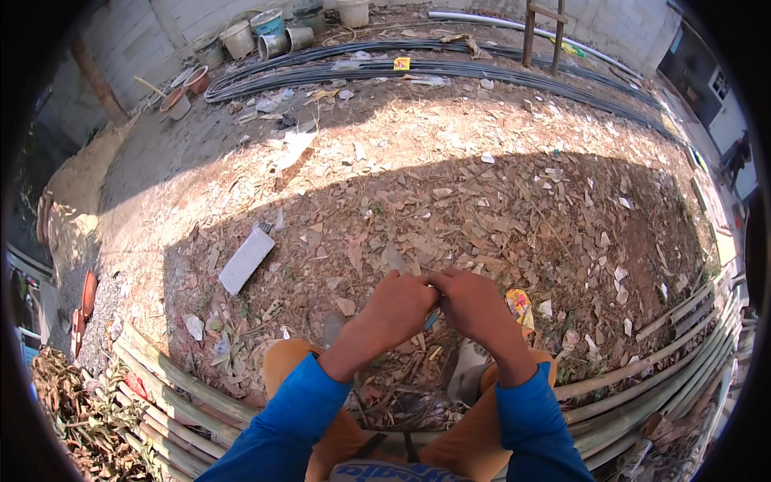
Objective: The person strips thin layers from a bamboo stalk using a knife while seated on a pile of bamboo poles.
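Observation:
My left hand [399,307] and my right hand [475,304] meet in front of my knees, knuckles almost touching. Both are closed with the fingers curled under, and whatever they hold, if anything, is hidden beneath them. A small blue-green bit [431,321] shows just below the gap between the hands; I cannot tell whether it is held or lies on the ground. Beneath them spreads ground covered with dry leaves [434,209]. A grey block [246,261] lies to the left of my left hand, and a yellow-and-red wrapper [520,307] is by my right wrist.
Bamboo poles [173,377] lie at the left, with more poles [666,377] at the right. Long bundled dark rods [514,74] cross the far ground, near several buckets [238,38] by the wall. A wooden stand [544,36] rises at the back right.

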The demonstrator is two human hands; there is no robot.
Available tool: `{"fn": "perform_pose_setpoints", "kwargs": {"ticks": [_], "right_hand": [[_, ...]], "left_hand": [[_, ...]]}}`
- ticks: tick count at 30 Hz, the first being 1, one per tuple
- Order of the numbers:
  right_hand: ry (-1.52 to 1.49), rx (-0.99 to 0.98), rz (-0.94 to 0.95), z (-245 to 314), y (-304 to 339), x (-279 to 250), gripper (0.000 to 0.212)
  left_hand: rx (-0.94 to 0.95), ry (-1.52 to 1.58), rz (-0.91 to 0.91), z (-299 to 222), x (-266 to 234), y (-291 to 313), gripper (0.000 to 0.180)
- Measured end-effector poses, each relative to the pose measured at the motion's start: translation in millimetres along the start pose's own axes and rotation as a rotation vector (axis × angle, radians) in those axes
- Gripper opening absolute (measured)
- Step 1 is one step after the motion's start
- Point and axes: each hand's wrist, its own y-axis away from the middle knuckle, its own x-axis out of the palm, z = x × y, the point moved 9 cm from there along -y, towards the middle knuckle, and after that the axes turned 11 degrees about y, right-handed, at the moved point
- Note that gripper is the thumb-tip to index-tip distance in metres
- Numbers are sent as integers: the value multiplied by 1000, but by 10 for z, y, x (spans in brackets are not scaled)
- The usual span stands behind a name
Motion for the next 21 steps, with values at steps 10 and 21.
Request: {"fn": "perform_pose_setpoints", "kwargs": {"ticks": [10, 21], "right_hand": [[-9, 12, 30, -149, 220, -24, 29], [26, 26, -12, -213, 312, -104, 25]], "left_hand": [[37, -7, 44, -125, 102, -46, 11], [139, 74, -28, -290, 56, -147, 12]]}}
